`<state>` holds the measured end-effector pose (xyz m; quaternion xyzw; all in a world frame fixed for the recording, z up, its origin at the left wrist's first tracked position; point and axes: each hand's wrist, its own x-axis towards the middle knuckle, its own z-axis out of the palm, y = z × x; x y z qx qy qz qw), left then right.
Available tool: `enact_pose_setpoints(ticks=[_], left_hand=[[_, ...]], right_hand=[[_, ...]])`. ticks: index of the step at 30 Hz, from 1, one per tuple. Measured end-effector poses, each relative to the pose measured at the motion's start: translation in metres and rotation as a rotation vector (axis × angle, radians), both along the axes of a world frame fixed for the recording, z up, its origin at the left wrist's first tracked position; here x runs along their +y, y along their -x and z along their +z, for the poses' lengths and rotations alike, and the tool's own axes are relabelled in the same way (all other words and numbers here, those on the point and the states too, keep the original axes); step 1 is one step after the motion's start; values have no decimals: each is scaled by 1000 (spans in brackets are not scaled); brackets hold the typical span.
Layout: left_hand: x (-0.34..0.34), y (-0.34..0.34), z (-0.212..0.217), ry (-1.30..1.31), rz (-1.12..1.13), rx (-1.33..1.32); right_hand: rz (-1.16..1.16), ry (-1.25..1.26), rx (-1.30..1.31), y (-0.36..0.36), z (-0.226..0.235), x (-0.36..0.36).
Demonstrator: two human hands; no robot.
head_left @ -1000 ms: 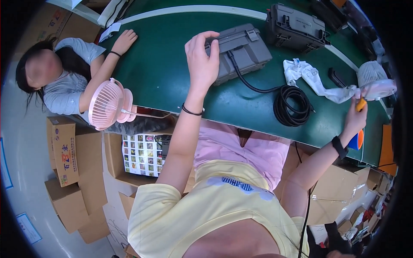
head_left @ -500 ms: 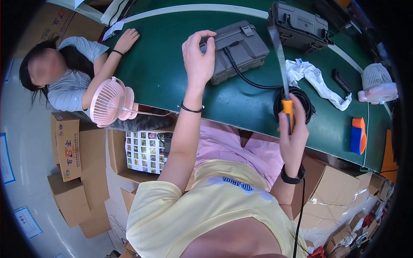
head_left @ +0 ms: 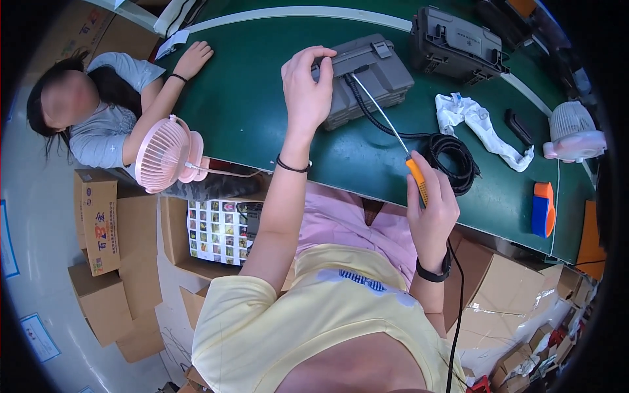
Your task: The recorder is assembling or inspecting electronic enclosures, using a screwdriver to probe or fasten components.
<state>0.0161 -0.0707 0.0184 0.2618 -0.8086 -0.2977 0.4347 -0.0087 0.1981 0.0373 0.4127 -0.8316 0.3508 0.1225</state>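
My left hand [head_left: 306, 88] grips the near-left end of a grey box-shaped device [head_left: 367, 77] lying on the green table [head_left: 249, 98]. My right hand [head_left: 430, 209] holds a screwdriver [head_left: 393, 141] with an orange handle, its long shaft slanting up so the tip meets the top of the grey device. A black cable runs from the device to a coil [head_left: 452, 160] on the table, just above my right hand.
A second grey device [head_left: 458, 42] sits at the back. A white crumpled cloth [head_left: 481, 124], a white fan [head_left: 573, 131] and an orange-and-blue tool [head_left: 542, 208] lie to the right. Another person [head_left: 98, 118] leans on the table at left beside a pink fan [head_left: 164, 154]. Cardboard boxes [head_left: 98, 216] stand below.
My right hand fetched the screwdriver from the far right of the table, carried it left, and now its tip rests on the grey device. My left hand stayed on the device.
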Motion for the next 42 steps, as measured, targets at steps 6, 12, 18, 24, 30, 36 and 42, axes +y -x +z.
enact_pose_setpoints(ticks=[6, 12, 18, 24, 30, 36, 42], left_hand=[[-2, 0, -1, 25, -11, 5], [-1, 1, -1, 23, -9, 8], [-3, -1, -2, 17, -13, 6], [-2, 1, -1, 25, -4, -8], [-3, 0, 4, 6, -30, -34], [-7, 1, 2, 74, -37, -49], [-5, 0, 0, 130, -14, -10]], right_hand=[[-28, -8, 82, -1, -6, -5], [-73, 0, 123, -5, -15, -7], [-134, -50, 212, -10, -15, -9], [-157, -44, 270, -8, -15, -12], [-17, -231, 18, -11, -6, -12], [250, -17, -409, 2, -14, -6], [264, 235, -1583, 6, 4, -6]])
